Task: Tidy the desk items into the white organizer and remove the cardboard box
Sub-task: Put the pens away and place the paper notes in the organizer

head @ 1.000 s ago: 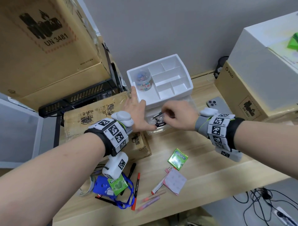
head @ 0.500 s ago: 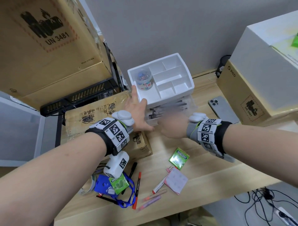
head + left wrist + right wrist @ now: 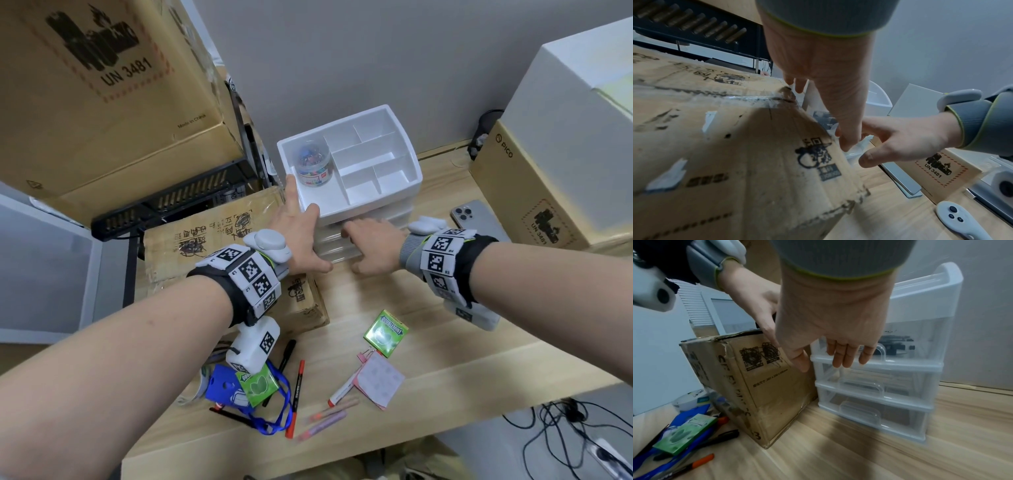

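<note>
The organizer point(image 3: 349, 164) stands at the back of the desk point(image 3: 445, 342) against the wall, its white top tray over three clear drawers, all pushed in. A jar point(image 3: 313, 163) of coloured clips sits in the tray's left compartment. The left hand point(image 3: 297, 236) lies flat against the organizer's left front corner, fingers straight along its side, thumb across the drawer fronts, holding nothing. The right hand point(image 3: 371, 246) is spread against the drawer fronts, fingers straight; the right wrist view shows its fingertips point(image 3: 846, 356) at the top drawer's handle point(image 3: 877, 352), gripping nothing. The box point(image 3: 236, 253) stands just left of the organizer, touching it, partly under the left wrist. Loose on the desk nearer the person: a gum pack point(image 3: 386, 333), a pink notepad point(image 3: 376, 380) with a clip, a red pen point(image 3: 297, 397), a black marker point(image 3: 286, 356), pastel pens point(image 3: 325, 419), a blue lanyard badge point(image 3: 226, 387) under a second gum pack point(image 3: 257, 385), and a tape roll point(image 3: 191, 394). A phone point(image 3: 474, 214) lies right of the organizer
</note>
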{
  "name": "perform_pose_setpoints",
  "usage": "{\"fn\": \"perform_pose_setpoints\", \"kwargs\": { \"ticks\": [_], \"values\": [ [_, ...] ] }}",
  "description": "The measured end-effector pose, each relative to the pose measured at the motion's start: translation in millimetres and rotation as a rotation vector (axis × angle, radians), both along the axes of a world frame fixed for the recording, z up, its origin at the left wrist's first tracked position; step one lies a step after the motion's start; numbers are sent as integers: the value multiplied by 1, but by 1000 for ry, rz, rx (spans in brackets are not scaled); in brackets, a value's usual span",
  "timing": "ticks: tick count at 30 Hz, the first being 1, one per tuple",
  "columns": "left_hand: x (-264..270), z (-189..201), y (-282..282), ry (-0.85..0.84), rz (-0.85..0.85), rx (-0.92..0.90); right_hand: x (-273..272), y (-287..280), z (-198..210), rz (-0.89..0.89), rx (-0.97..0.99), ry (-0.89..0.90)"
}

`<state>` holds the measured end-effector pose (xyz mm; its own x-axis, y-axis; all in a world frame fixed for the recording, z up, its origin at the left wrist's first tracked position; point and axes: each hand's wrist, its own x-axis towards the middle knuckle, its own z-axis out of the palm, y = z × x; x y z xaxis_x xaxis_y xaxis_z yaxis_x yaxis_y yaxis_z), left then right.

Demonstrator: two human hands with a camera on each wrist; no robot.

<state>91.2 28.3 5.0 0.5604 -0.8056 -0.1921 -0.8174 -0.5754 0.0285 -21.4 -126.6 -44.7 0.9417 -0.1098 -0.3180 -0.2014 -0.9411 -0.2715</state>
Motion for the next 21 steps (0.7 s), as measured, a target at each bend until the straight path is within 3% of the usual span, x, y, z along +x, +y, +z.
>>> {"fn": "perform_pose_setpoints", "kwargs": {
  "ticks": [5, 12, 17, 21],
  "values": [
    [-6, -4, 1, 20, 25, -13, -13, -5, -14, -43, 150, 71],
    [-30, -4, -4, -125, 61, -135, -62, 5, -68, 41, 69, 301],
    [-64, -16, 10, -108, -260, -324, -85, 28, -92, 67, 166, 240],
    [-89, -37, 24, 9, -514, -265, -94, 50, -99, 156, 226, 342]
  ]
}}
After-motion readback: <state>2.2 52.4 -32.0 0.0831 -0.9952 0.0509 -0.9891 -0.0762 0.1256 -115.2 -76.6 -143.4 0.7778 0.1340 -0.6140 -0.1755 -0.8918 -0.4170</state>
